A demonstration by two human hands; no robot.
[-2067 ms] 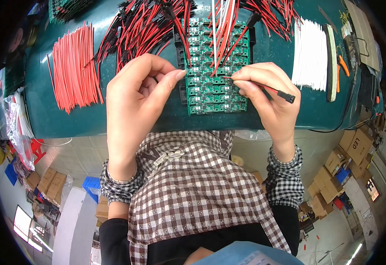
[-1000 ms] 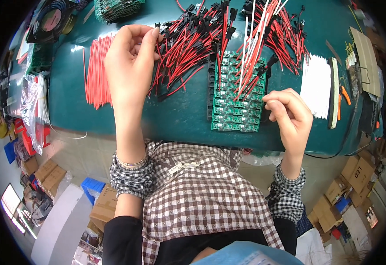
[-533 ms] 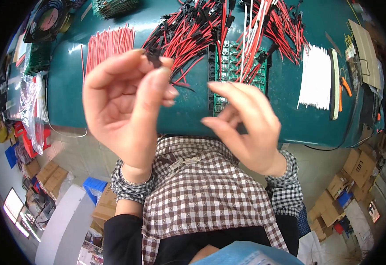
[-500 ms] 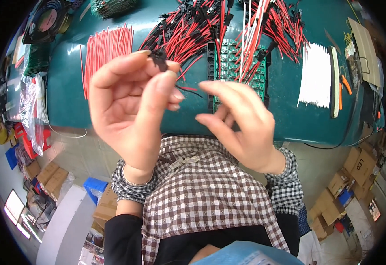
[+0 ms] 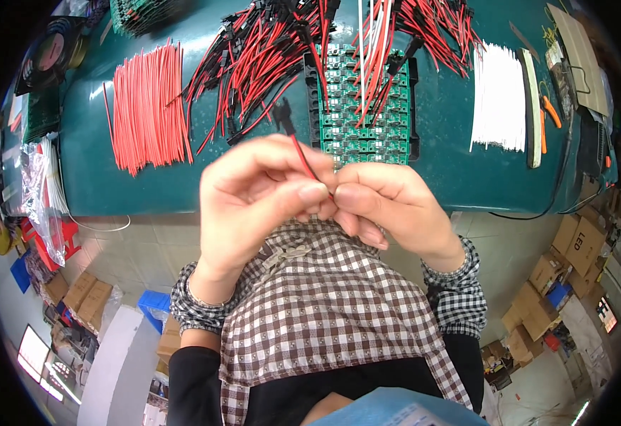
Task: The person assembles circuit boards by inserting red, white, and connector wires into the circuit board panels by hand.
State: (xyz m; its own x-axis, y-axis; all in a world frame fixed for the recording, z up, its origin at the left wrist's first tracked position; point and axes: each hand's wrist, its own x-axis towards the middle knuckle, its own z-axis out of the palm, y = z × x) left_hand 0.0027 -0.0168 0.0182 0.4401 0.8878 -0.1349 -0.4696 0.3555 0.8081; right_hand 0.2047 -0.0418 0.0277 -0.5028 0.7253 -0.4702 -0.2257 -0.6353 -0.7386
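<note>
In front of my apron, both hands meet fingertip to fingertip over a short connector cable (image 5: 299, 150), which has a black plug and red and black wires. Its plug sticks up past the fingers of my left hand (image 5: 243, 199), which is closed on the wires between thumb and fingers. My right hand (image 5: 399, 206) pinches the wires' other end, mostly hidden by the fingertips. Just beyond the hands, green circuit boards (image 5: 396, 135) sit in rows in a black tray (image 5: 413, 142). Some red, white and black wires lie across the boards.
Behind the hands lies a pile of plugged red-black cables (image 5: 254, 64), with another bunch (image 5: 438, 32) farther right. Red wires (image 5: 147, 106) lie to the left, white wires (image 5: 498, 99) to the right, beside orange-handled pliers (image 5: 551, 112). The green table's (image 5: 147, 199) near edge runs before me.
The cable's plug was at my left fingertips; now it points up and away, the wires between both hands. My right hand has closed and met the left. The view has shifted slightly.
</note>
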